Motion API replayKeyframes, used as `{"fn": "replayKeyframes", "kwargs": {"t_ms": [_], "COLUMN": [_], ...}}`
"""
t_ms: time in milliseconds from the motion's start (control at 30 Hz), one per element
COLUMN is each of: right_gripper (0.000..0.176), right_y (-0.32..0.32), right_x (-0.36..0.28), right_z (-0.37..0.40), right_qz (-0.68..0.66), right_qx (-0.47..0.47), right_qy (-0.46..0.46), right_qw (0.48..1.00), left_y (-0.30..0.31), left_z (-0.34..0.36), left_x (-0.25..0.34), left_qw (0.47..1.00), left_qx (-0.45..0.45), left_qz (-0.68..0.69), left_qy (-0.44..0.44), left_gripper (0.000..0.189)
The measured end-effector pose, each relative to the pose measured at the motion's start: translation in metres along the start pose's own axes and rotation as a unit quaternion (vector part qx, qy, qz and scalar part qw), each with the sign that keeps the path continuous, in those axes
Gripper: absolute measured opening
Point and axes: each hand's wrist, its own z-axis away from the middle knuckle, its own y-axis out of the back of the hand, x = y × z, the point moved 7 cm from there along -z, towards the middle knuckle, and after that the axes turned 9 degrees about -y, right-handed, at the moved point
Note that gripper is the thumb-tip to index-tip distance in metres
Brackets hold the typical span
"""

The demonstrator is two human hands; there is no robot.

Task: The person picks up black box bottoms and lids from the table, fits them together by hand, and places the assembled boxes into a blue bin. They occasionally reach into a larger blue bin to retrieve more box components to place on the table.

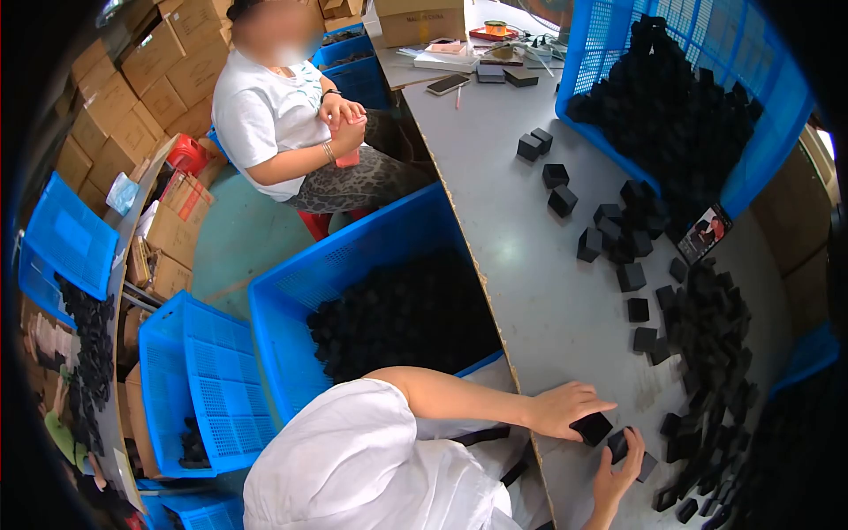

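The left hand (pixel 565 412) was found at the near edge of the worktop (pixel 543 291), its fingers closed on a first black block (pixel 592 429). The right hand (pixel 616 484) was just beside it, thumb and fingers gripping a second black block (pixel 619 446). Both blocks were held near each other above the worktop. A third block (pixel 647 467) lay just beyond the right hand's fingers.

A long heap of black blocks (pixel 711 331) lay further across the worktop. At its upper end, a blue crate (pixel 609 35) stood tilted, with more blocks massed in its mouth. A phone (pixel 706 232) with a lit screen leaned between crate and heap. Beside the worktop, a large blue bin (pixel 281 305) contained further dark pieces. A seated co-worker (pixel 265 128) held a reddish object (pixel 348 159).
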Motion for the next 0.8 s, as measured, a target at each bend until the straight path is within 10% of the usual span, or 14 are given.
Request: {"fn": "replayKeyframes", "kwargs": {"t_ms": [300, 800], "right_gripper": [0.037, 0.041], "right_y": [-0.035, -0.051], "right_x": [-0.039, -0.018], "right_z": [-0.014, 0.006], "right_qz": [0.007, 0.115], "right_qx": [-0.148, -0.108], "right_qy": [0.094, 0.175], "right_qw": [0.985, 0.972], "left_y": [0.000, -0.006], "left_z": [-0.005, -0.007], "left_x": [0.003, 0.005], "left_qw": [0.998, 0.999], "left_qx": [-0.015, -0.007], "left_qz": [0.063, -0.012], "left_qy": [0.007, -0.046], "left_gripper": [0.090, 0.091]}}
